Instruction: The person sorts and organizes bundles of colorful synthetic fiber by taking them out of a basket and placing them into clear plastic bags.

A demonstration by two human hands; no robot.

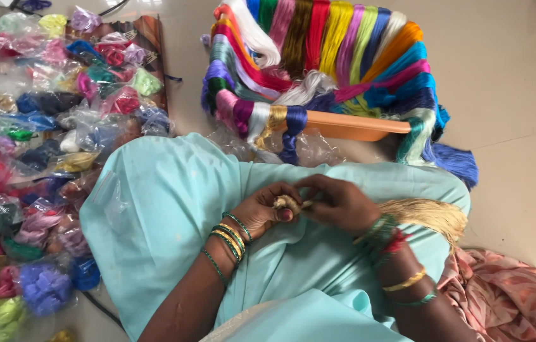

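From the head view, the left hand [261, 212] is pinching a small beige silk thread bundle [288, 204] in its fingers; the right hand [339, 204] is gripping its tip, golden thread tassel [426, 216] trailing just behind those fingers over the pale turquoise lap cloth [166, 202].

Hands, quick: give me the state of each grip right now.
Left hand: grip closed on the small beige thread ball.
Right hand: grip closed, pinching the beige thread bundle at the ball.

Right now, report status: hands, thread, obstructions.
Left hand and right hand both pinch a small beige thread bundle over the lap. Loose beige strands trail right. Nothing blocking the hands.
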